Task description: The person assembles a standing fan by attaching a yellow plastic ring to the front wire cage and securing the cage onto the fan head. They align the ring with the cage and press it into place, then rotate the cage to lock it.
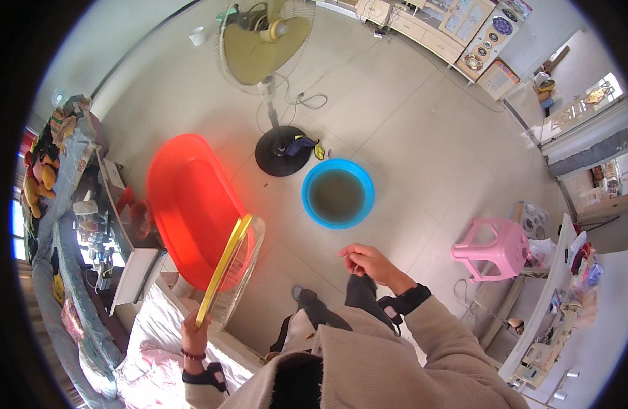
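Observation:
My left hand [193, 335] grips the rim of a fan grille [225, 269], a domed wire guard with a yellow edge, tilted on its side over the near end of a red oval tub [184, 194]. Loosely curled, with nothing visible in it, my right hand [370, 262] hovers in front of my body. Beyond it on the floor stands a round blue basin [307, 211] of murky water [336, 195]. A standing fan [268, 54] rises behind, its yellow blades uncovered at the front. Dark blue and yellow cloths or gloves [302, 145] lie at its round black base [266, 160].
A pink plastic stool [495, 249] stands at the right, beside a white table with a sewing machine [532, 365]. Loose cable [312, 102] trails across the tiles behind the fan. At the left are a bed [157, 327] and a cluttered desk [133, 276].

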Demonstrator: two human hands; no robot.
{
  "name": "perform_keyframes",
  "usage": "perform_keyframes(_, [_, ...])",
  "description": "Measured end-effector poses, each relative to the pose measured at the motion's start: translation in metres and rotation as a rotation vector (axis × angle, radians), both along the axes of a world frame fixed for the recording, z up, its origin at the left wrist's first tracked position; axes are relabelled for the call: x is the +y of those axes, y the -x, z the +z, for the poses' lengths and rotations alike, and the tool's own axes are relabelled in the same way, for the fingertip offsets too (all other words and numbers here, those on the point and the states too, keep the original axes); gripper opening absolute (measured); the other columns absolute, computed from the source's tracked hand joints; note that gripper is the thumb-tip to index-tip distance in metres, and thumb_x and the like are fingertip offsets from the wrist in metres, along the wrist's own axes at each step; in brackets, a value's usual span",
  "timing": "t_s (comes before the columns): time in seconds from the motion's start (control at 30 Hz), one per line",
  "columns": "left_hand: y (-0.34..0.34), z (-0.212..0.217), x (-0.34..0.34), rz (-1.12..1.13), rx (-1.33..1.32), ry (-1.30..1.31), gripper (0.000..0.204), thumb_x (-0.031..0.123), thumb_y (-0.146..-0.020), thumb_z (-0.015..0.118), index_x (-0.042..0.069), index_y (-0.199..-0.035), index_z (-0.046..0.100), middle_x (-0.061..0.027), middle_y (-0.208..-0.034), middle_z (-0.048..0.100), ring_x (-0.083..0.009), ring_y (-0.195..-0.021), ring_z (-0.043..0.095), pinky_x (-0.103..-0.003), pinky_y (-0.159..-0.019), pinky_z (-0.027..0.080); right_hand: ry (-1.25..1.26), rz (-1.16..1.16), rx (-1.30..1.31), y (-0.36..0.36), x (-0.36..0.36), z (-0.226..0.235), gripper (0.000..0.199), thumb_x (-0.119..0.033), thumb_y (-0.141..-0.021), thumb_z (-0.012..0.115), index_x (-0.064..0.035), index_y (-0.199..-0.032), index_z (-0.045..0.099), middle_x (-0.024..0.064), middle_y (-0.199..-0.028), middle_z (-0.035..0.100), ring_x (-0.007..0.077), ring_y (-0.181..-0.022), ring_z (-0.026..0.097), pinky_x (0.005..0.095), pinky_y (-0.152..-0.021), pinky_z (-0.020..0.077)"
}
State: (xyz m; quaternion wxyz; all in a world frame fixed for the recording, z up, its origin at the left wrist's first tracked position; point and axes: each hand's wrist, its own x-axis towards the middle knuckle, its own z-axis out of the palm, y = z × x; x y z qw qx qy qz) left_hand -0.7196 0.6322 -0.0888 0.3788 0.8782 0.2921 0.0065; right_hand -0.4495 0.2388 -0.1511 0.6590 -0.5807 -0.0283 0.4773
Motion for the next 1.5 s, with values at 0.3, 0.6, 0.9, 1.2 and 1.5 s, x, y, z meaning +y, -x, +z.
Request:
perform_keyframes(0.3, [-0.185,-0.001,-0.153,0.018,-0.259,-0.026,0.014,0.009,-0.083,0.061,0.000,-0.073,0.058,-0.0052,-0.056,0.047,-0.0103,-0.054,0.048,-0.028,-0.050,0.038,0.002,-0.342,-0.091,-0.087,-0.212,0.020,0.025,-0.007,-0.086,0.040,0.0013,-0.099,0.060,-0.0055,-0.061,0.040,0.0041,-0.054,0.034,0.0196,-0.048,0.0259])
perform_keyframes(0.6, [-0.346,0.020,-0.292,-0.011,-0.359,0.300,0.017,0.011,-0.087,0.060,-0.002,-0.077,0.063,0.0005,-0.064,0.058,-0.0053,-0.060,0.052,-0.022,-0.055,0.041,0.164,-0.147,-0.851,-0.257,-0.295,0.090,0.019,-0.009,-0.089,0.056,-0.0062,-0.105,0.066,-0.0031,-0.063,0.045,0.0035,-0.057,0.037,0.0212,-0.051,0.0316])
perform_keyframes(0.9, [-0.497,0.030,-0.337,-0.148,-0.409,0.355,0.010,0.008,-0.084,0.063,-0.001,-0.081,0.066,-0.0023,-0.071,0.063,-0.0074,-0.064,0.056,-0.023,-0.059,0.044,0.120,0.122,-1.361,-0.418,-0.228,0.145,0.025,-0.014,-0.084,0.065,-0.0074,-0.108,0.064,0.0114,-0.075,0.063,0.0201,-0.058,0.054,0.0289,-0.057,0.0440])
perform_keyframes(1.2, [-0.663,0.036,-0.321,-0.197,-0.439,0.218,0.018,0.013,-0.078,0.071,-0.002,-0.073,0.063,-0.0080,-0.061,0.053,-0.0113,-0.057,0.051,-0.028,-0.053,0.041,0.288,0.141,-1.335,-0.603,-0.186,0.150,0.026,-0.022,-0.081,0.070,-0.0085,-0.102,0.061,0.0066,-0.053,0.053,0.0191,-0.046,0.049,0.0298,-0.046,0.0390])
perform_keyframes(1.5, [-0.741,0.078,-0.299,-0.091,-0.448,0.197,0.017,0.013,-0.082,0.069,-0.002,-0.075,0.065,-0.0074,-0.060,0.054,-0.0130,-0.056,0.050,-0.027,-0.053,0.040,0.010,0.255,-1.582,-0.732,-0.151,0.162,0.020,-0.025,-0.076,0.075,-0.0065,-0.076,0.066,0.0044,-0.061,0.051,0.0182,-0.052,0.050,0.0290,-0.047,0.0381])
